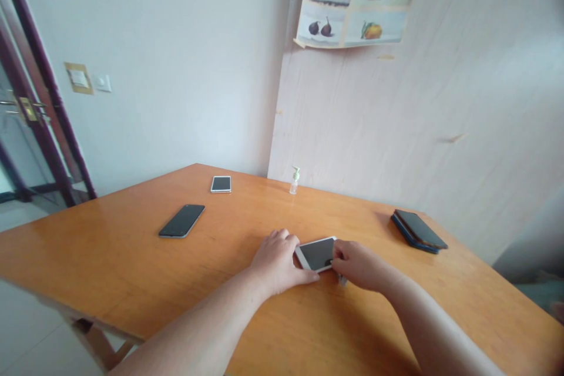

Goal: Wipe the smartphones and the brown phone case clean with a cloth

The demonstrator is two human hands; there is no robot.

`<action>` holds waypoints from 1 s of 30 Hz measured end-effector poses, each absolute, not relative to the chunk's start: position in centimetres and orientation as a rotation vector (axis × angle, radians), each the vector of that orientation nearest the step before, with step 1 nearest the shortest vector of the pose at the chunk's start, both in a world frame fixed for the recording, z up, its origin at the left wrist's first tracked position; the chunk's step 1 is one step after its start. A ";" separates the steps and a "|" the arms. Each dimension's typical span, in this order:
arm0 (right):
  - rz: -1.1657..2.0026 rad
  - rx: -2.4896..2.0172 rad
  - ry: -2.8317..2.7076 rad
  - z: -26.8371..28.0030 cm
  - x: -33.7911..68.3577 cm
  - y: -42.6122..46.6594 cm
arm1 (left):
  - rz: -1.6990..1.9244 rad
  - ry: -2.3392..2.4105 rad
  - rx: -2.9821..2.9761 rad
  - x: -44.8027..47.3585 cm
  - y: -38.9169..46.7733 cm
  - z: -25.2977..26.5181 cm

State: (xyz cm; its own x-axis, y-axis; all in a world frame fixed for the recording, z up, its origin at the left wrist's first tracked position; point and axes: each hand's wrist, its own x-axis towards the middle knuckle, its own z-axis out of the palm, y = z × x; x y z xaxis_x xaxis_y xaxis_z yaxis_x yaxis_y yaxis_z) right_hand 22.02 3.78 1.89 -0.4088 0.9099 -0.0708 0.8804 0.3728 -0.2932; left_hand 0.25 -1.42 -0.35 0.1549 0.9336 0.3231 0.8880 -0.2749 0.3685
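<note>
A white-framed smartphone (315, 254) lies screen up on the wooden table (247, 217), between my two hands. My left hand (277, 261) grips its left end, with the thumb along the near edge and the fingers at the far side. My right hand (355, 264) is closed in a fist over the phone's right end, with the knuckles at the screen. A small pale, crumpled-looking bit (342, 279) pokes out beneath this fist; most of it is hidden, so its kind cannot be told.
Further left lie a dark phone (182, 221) and a smaller white phone (221, 184). A clear pump bottle (294, 181) stands near the wall. At the right, a dark phone or tablet in a case (418, 230) rests close to the table's edge. Fruit pictures (359, 3) hang above.
</note>
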 end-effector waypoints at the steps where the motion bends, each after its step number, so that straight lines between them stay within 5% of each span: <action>1: 0.413 -1.705 -2.491 2.1 22.5 4.2 | 0.759 1.833 2.311 0.2 -1.5 -0.3; 7: 0.212 -1.880 -2.295 2.5 24.0 5.3 | 0.743 1.843 2.284 0.2 -1.4 -0.3; 16: 0.272 -1.359 -2.437 0.6 21.2 4.3 | 0.764 1.838 2.303 0.3 -1.2 -0.7; 30: 0.080 -1.350 -2.543 1.4 20.2 3.1 | 0.779 1.848 2.302 0.4 -1.4 -0.4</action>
